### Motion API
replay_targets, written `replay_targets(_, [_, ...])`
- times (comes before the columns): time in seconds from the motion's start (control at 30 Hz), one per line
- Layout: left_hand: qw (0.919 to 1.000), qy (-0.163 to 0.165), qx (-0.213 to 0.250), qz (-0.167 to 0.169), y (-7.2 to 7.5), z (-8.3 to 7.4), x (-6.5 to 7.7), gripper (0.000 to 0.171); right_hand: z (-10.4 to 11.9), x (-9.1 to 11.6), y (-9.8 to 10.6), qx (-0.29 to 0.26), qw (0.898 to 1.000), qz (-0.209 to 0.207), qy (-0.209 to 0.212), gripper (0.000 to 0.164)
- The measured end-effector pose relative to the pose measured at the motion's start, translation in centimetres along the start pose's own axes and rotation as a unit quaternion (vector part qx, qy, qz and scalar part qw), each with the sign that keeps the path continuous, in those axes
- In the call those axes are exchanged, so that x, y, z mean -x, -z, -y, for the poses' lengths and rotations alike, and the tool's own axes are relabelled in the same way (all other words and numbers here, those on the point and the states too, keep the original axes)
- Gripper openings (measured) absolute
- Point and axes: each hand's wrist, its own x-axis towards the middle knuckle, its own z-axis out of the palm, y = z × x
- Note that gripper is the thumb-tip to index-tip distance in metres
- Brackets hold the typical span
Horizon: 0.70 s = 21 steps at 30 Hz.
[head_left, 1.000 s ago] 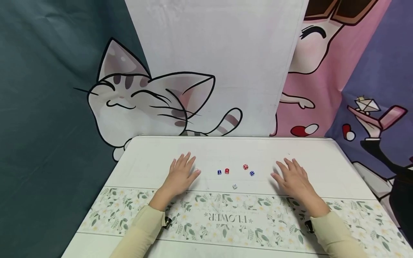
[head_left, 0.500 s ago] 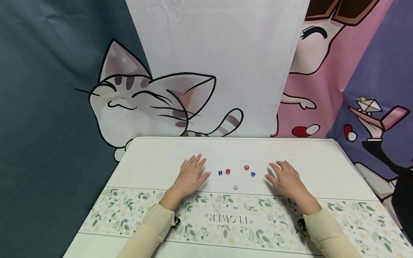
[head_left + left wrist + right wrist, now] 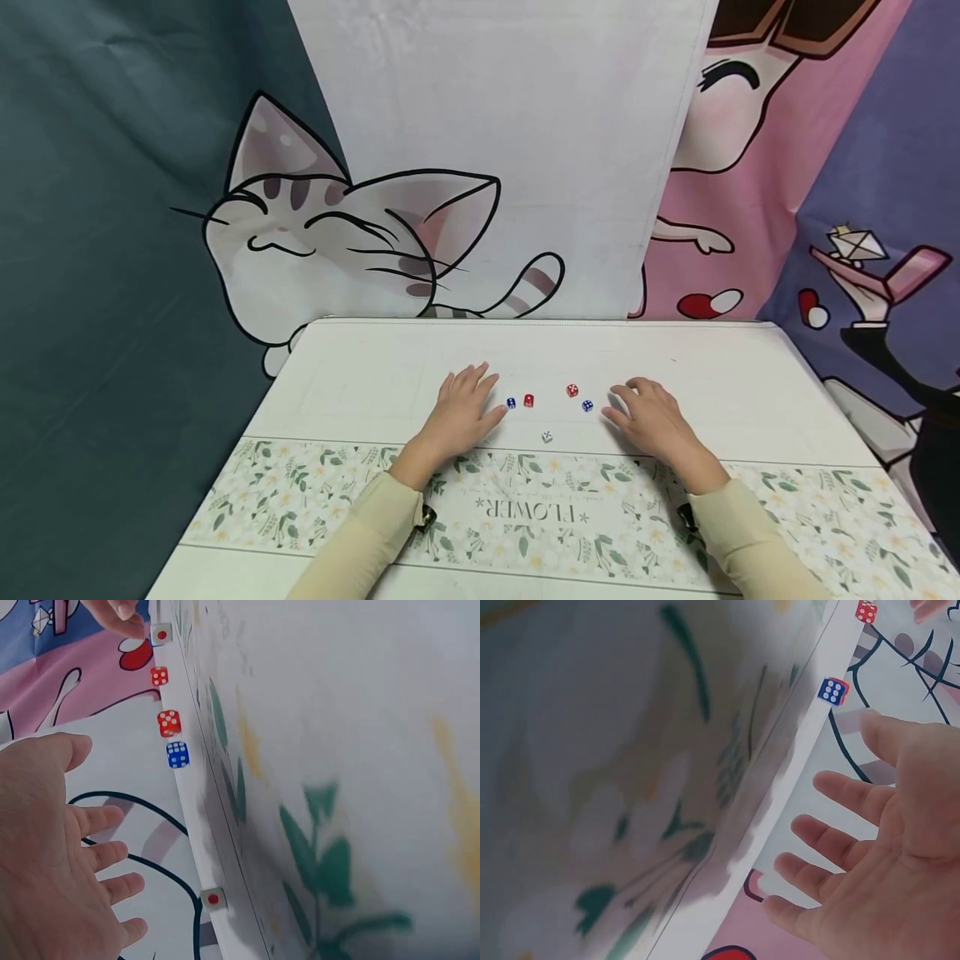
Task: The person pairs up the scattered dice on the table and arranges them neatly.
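Small dice are spread across the white part of the table. My left hand (image 3: 459, 418), fingers extended and apart, is just left of a blue die (image 3: 512, 403) and a red die (image 3: 528, 401). On the other side, my right hand (image 3: 651, 421) has loosely bent fingers beside another blue die (image 3: 587, 406), with a second red die (image 3: 572, 390) just beyond. A white die (image 3: 547, 437) lies nearer to me, between the hands. In the left wrist view another white die (image 3: 214, 898) shows near the left fingers; the hand hides it in the head view. Neither hand holds anything.
A floral band with printed lettering (image 3: 531, 509) crosses the table (image 3: 360, 358) in front of the dice. Behind the far edge hangs a cloth backdrop with a cartoon cat (image 3: 322, 242). Dark devices sit on both wrists.
Both hands have moved inward, the left to the right and the right to the left, closer to the dice. The left hand now covers the leftmost white die. The dice stay put.
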Motion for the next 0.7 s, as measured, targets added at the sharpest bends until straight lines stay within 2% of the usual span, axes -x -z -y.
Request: replay_targets(0.7, [0.9998, -0.014, 0.000, 0.016, -1.0, -2.6, -1.2, 0.055, 2.3, -1.6, -0.7, 0.021, 0.999, 0.030, 0.007, 0.028])
